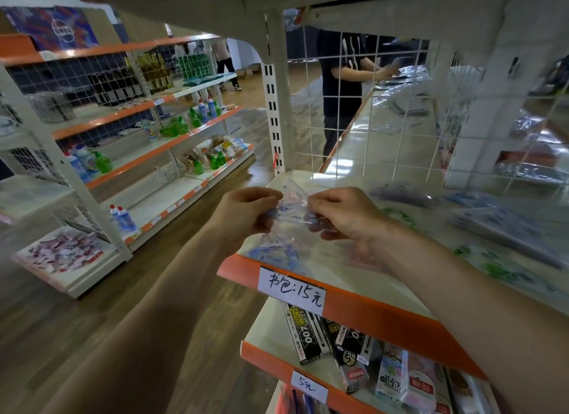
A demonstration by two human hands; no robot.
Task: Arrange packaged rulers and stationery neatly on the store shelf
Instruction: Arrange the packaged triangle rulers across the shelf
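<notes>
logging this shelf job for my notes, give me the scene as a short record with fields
left hand: pinches the clear packet at its left end
right hand: pinches its right end
clear packet: held over the shelf near its front corner
other packets: lying flat further along, blurred
price label: handwritten, on the shelf's orange edge
lower shelf: black pen boxes, lying askew

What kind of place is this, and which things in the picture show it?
Most likely a small shop: cream metal shelves with orange edges, handwritten white price labels, and green and blue cleaning bottles on the rack opposite.
</notes>
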